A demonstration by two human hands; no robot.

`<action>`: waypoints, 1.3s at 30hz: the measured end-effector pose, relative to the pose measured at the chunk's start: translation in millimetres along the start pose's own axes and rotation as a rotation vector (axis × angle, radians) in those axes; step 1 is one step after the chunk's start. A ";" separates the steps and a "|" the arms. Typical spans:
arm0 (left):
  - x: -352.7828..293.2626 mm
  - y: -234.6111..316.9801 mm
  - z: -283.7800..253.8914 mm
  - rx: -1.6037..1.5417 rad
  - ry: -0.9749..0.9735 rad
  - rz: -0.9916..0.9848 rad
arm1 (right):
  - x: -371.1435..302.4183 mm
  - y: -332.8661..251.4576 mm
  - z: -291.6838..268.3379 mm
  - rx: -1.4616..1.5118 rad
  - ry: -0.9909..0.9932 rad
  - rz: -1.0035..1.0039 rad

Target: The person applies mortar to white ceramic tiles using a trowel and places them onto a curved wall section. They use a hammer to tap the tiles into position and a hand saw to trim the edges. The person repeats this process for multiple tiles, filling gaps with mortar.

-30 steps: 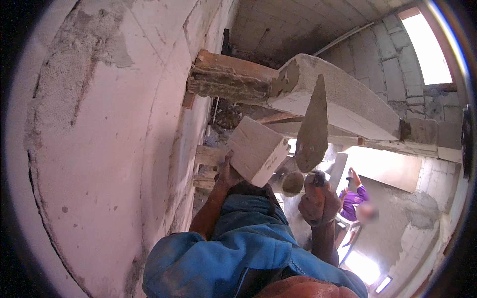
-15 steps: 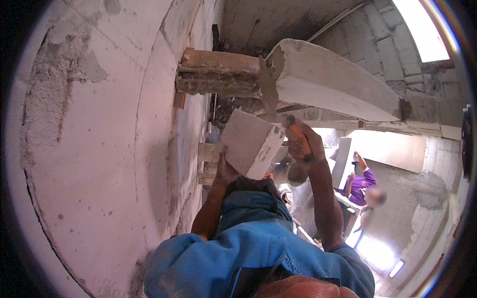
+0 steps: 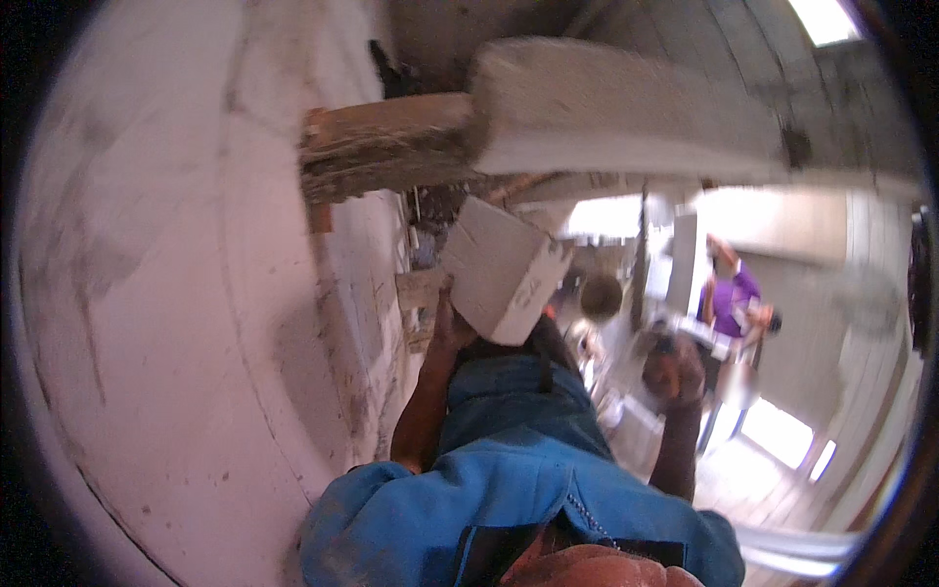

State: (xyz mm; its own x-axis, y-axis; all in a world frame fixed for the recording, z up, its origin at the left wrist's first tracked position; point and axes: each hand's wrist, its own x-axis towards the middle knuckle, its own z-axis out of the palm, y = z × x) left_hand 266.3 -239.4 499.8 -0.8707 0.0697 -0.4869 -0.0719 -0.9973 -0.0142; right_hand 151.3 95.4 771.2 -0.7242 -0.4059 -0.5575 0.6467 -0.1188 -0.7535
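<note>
My left hand (image 3: 452,318) is closed on the lower left edge of a pale, box-shaped building block (image 3: 499,259), held tilted in front of my body. Out to the right, smeared by motion, my right hand (image 3: 673,372) is closed around the handle of a trowel (image 3: 640,264). The blade looks like a thin dark strip rising from near that hand, apart from the block. Beyond the held block, a long pale block (image 3: 616,108) lies in a raised row, its left end against a mortar-smeared brownish piece (image 3: 391,132).
A large pale wall (image 3: 176,274) stands close on my left. To the right, lower down, a person in a purple shirt (image 3: 732,301) works near a bright opening. A round bucket-like container (image 3: 600,293) is below, beside the held block.
My right hand has swung right and toward me with the trowel, away from the block and the row's mortared end. The left hand still holds the block. The view has shifted.
</note>
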 end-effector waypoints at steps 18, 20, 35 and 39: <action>215.5 -126.8 16.7 1.897 0.107 0.045 | 41.4 242.0 -332.9 -0.922 0.909 0.463; 245.0 -165.3 17.2 2.332 0.083 -0.035 | 72.4 298.2 -385.7 -0.995 0.834 0.539; 402.3 -280.6 -145.0 2.716 -0.146 -0.141 | 326.3 539.9 -568.2 -1.190 0.897 0.541; 413.2 -300.7 -144.7 2.720 -0.147 -0.216 | 320.8 592.8 -582.0 -1.029 0.930 0.247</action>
State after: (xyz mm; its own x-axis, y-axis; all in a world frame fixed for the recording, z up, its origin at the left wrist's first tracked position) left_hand -1.5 86.0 176.4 -0.7826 0.1994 -0.5898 -0.0691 0.9137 0.4005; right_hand 162.9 422.1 -57.2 -0.7720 0.4684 -0.4296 0.6097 0.7368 -0.2923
